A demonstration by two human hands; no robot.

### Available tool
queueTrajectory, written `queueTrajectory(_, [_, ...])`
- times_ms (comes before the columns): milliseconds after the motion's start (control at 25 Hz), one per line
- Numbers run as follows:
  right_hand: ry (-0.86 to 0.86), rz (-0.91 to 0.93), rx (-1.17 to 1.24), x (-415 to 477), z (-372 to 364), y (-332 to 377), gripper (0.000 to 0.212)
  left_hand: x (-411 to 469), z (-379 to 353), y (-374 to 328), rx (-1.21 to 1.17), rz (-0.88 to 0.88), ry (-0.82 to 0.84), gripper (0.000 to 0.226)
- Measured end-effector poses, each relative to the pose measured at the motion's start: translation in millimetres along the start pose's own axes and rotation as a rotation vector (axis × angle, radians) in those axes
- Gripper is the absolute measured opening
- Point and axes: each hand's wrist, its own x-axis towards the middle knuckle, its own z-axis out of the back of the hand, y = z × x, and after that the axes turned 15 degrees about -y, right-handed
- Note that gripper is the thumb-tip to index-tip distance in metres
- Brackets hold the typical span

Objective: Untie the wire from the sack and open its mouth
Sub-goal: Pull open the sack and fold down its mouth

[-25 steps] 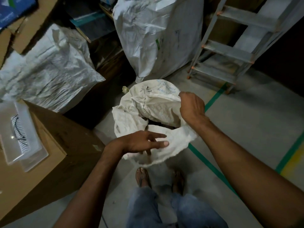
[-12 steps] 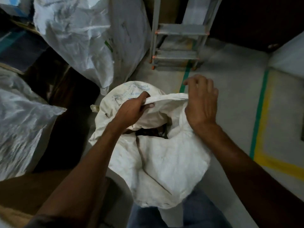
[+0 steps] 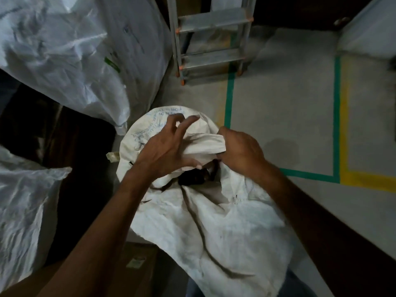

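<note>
Sack: the white woven sack (image 3: 214,228) stands on the floor (image 3: 282,116) right in front of the person, between both forearms, its top slack and crumpled.
Wire: none shows on the neck. Whether it is off or hidden in the folds cannot be told.
Mouth: the mouth (image 3: 196,177) is partly open, a gap with something dark inside, but a folded flap (image 3: 205,144) of the rim lies over most of it.
Right hand: the right hand (image 3: 242,153) grips the right end of that flap, fingers curled into the cloth.
Left hand: the left hand (image 3: 165,146) hovers over the far side of the sack, fingers spread and arched, gripping nothing. Its thumb lies along the flap's lower edge.
Step in hand: by the look of it, the untying is done and opening the mouth is the step in hand.
Next move: the left hand likely needs to take the flap or the far rim. Then both hands would pull apart and turn the rim outward to widen the gap.
Nearby: a stepladder (image 3: 211,39) and a larger sack (image 3: 64,56) stand beyond.
</note>
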Motion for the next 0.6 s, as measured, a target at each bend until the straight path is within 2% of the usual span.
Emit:
queueTrajectory(80, [0.331,-0.124,0.287,16,14,-9,0.035,-10,-16,14,0.191,-0.198,-0.184,0.056])
queueTrajectory(160, [0.463,-0.277,0.481,28,20,-18,0.030,-12,-32,24,0.192,-0.221,-0.356,0.028])
queueTrajectory(200, [0.412,-0.338,0.468,31,20,-21,0.030,-11,-37,25,0.140,-0.199,-0.345,0.025])
queueTrajectory(240, [0.268,-0.353,0.304,33,19,-21,0.032,-6,-41,23,0.066,-0.168,-0.274,0.025])
queueTrajectory(320, [-0.210,-0.209,-0.208,24,11,-11,0.050,9,-38,13,-0.025,-0.081,-0.142,0.020])
queueTrajectory(360, [-0.407,-0.089,-0.345,15,7,2,0.061,18,-35,9,-0.042,-0.026,-0.104,0.016])
queueTrajectory(400, [-0.502,0.015,-0.382,5,1,17,0.069,29,-32,5,-0.068,0.014,-0.089,0.015])
queueTrajectory(440, [-0.496,0.071,-0.381,-5,-9,29,0.075,38,-28,4,-0.103,0.026,-0.077,0.018])
queueTrajectory(520, [-0.387,0.036,-0.387,-17,-34,42,0.083,52,-18,6,-0.149,-0.014,-0.041,0.026])
queueTrajectory(600, [-0.437,-0.040,-0.385,-8,-48,35,0.062,58,-12,13,-0.101,-0.068,-0.029,0.032])
